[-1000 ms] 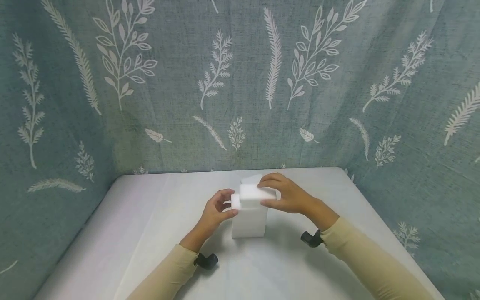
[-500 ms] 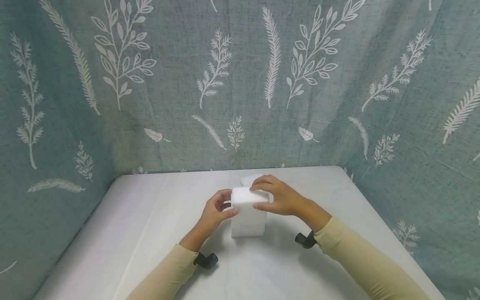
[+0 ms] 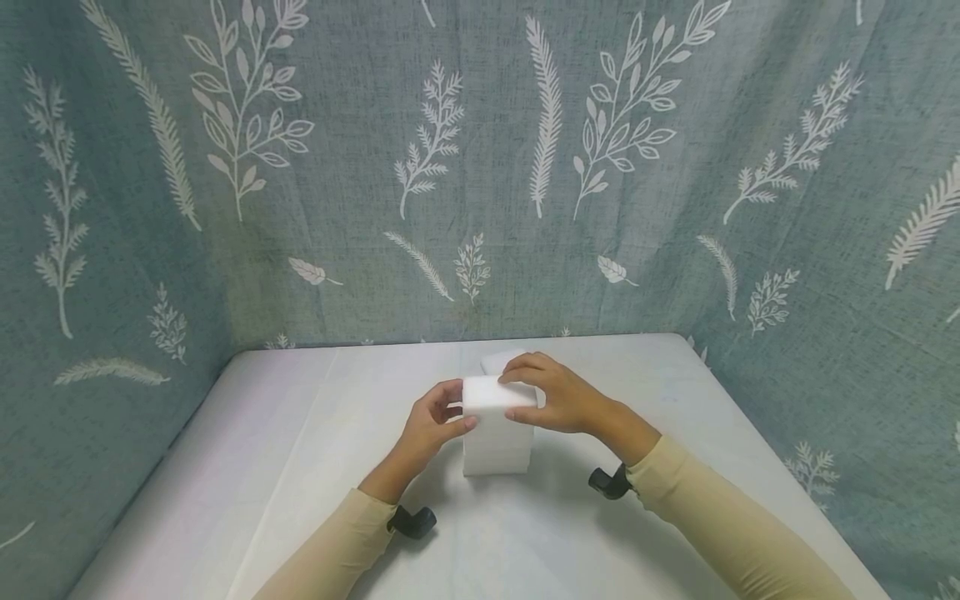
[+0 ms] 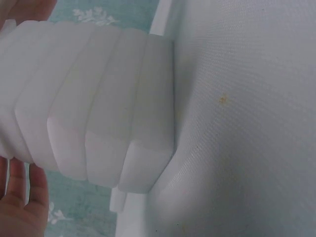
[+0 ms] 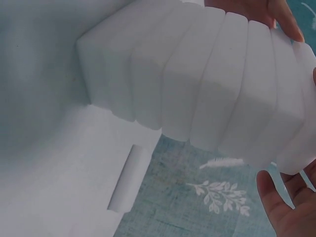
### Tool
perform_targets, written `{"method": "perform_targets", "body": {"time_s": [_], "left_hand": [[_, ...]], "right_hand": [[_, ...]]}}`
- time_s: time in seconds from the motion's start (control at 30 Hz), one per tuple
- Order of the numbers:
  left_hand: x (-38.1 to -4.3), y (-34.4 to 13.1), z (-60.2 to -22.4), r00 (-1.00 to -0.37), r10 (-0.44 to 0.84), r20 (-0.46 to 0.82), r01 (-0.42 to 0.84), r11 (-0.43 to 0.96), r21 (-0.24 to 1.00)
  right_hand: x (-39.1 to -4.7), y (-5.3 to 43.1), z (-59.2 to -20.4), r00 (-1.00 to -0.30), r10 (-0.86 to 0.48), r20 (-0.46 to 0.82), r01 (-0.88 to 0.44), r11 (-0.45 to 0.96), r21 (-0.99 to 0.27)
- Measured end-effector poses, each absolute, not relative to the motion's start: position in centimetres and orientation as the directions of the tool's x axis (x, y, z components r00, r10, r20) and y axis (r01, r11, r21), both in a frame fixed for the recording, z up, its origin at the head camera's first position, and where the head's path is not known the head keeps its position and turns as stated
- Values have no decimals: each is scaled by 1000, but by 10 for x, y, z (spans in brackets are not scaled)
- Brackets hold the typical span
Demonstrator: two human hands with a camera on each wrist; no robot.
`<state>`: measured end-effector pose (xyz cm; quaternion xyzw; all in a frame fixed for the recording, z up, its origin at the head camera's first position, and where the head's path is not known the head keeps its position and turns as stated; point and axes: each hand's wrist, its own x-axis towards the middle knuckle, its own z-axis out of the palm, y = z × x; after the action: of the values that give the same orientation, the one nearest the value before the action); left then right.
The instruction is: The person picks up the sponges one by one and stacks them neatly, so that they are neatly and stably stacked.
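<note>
A stack of several white foam sponges (image 3: 497, 450) stands upright on the white table, its layers slightly uneven at the edges in the right wrist view. My right hand (image 3: 562, 398) pinches the top sponge (image 3: 487, 392), thumb on its front and fingers over its upper face. That sponge lies flat on the stack, roughly lined up with those below. At the upper left side is my left hand (image 3: 431, 419), its thumb at the front corner and its curled fingers around the back, partly hidden. The left wrist view shows the layers (image 4: 103, 103) close up.
Behind the stack, another white sponge (image 3: 498, 362) lies on the table (image 3: 352, 392); its edge (image 5: 131, 180) also shows in the right wrist view. A patterned green-blue curtain (image 3: 337, 275) encloses the back and sides. Black wrist mounts (image 3: 412, 522) sit under both forearms.
My right hand has moved left and slightly down with the top sponge, from overhanging the right side to sitting over the stack. My left hand has stayed in place.
</note>
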<state>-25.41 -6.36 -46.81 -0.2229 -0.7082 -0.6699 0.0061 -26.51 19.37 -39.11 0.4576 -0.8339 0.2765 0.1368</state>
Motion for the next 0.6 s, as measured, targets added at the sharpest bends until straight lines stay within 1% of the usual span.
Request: {"method": "perform_targets", "body": {"time_s": [0.33,0.6], "left_hand": [[-255,-63,-469,-888,323,329,339,-24,940],[-254,-63,-468,-892,316,323,335,-18,942]], "right_hand": [[-265,194,-394,-544,-691,476,-838,428,-338],[-266,194,-394,-537,-694,480,-843,424,-330]]}}
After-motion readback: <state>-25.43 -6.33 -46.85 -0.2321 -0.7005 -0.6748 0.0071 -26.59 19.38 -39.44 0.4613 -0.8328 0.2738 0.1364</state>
